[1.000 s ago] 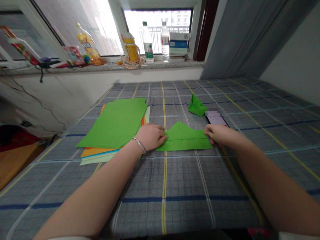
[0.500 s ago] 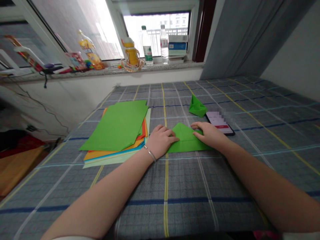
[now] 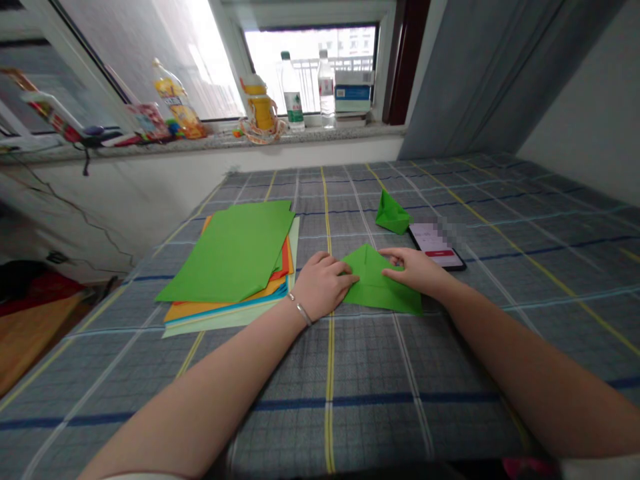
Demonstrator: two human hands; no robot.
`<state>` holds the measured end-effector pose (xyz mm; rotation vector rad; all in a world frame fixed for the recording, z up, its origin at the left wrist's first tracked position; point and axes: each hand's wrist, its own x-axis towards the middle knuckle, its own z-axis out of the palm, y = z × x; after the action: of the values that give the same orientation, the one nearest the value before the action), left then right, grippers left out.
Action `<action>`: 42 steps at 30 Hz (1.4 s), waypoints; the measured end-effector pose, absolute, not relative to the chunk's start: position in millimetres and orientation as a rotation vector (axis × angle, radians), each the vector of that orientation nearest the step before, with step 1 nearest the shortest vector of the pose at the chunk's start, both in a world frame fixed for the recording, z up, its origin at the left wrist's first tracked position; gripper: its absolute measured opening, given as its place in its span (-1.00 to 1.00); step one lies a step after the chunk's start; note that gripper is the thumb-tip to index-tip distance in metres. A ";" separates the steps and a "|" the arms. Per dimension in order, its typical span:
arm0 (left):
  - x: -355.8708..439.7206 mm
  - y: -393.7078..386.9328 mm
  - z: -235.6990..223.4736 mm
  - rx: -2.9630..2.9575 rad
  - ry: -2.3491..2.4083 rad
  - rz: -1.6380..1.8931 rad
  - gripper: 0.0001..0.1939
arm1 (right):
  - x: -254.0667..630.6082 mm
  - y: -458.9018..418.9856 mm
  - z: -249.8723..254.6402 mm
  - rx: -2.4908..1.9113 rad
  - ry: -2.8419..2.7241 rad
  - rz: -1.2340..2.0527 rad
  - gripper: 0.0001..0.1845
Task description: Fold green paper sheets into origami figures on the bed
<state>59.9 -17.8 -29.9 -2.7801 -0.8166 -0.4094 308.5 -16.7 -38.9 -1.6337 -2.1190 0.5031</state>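
A sheet of green paper (image 3: pixel 370 283), folded to a peak at its far edge, lies between my hands on the checked cloth. Creases run across it and down from the peak. My left hand (image 3: pixel 327 283), with a silver bracelet at the wrist, has its fingers closed on the paper's left edge. At the right side, my right hand (image 3: pixel 415 270) holds the sheet, thumb on top and index finger along the far slanted edge; its other fingers are hidden. Just beyond stands a small folded green paper shape (image 3: pixel 393 215).
Left of my hands lies a stack of coloured paper (image 3: pixel 230 253), green on top. A phone (image 3: pixel 437 247) with a lit screen rests beyond my right hand. Bottles (image 3: pixel 294 93), a yellow flask (image 3: pixel 261 110) and boxes (image 3: pixel 353 93) line the windowsill.
The folded green paper has turned slightly, its right near corner swinging toward me and its peak shifting right. A crease below the peak shows now. Both hands stay on it.
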 end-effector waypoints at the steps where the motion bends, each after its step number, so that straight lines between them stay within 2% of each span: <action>1: 59.9 -17.6 -29.9 -2.778 -0.821 -0.416 -0.74 | 308.5 -17.2 -38.4 -1.637 -2.112 0.533 -0.49; 10: 59.6 -18.5 -27.7 -2.782 -0.804 -0.467 -0.70 | 304.2 -18.6 -36.7 -1.578 -1.644 0.971 -0.73; 17: 60.2 -21.0 -24.7 -2.749 -0.781 -0.555 -0.64 | 295.0 -20.6 -25.3 -1.483 -1.257 0.957 -0.83; 23: 61.2 -24.5 -22.9 -2.812 -0.843 -0.653 -0.42 | 278.2 -28.2 -24.3 -1.465 -1.056 1.092 -0.82; 28: 61.0 -25.2 -23.9 -2.845 -0.893 -0.675 -0.28 | 260.9 -37.2 -23.0 -1.226 -1.015 1.358 -0.70; 33: 62.9 -24.7 -27.0 -2.823 -0.932 -0.733 -0.05 | 258.9 -42.5 -22.2 -1.022 -0.994 1.535 -0.59; 35: 64.5 -26.3 -27.1 -2.813 -0.917 -0.718 -0.08 | 260.6 -42.7 -24.5 -0.982 -1.041 1.585 -0.59; 39: 67.6 -30.8 -25.5 -2.808 -0.777 -0.646 -0.34 | 263.6 -41.1 -31.3 -0.894 -1.149 1.654 -0.59; 42: 68.6 -32.1 -25.3 -2.828 -0.759 -0.645 -0.34 | 264.9 -40.1 -35.0 -0.942 -1.185 1.645 -0.58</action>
<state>68.6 -32.1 -25.3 -2.8276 -0.7588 -0.6454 264.9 -40.1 -35.0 -0.9422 -1.1854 1.6447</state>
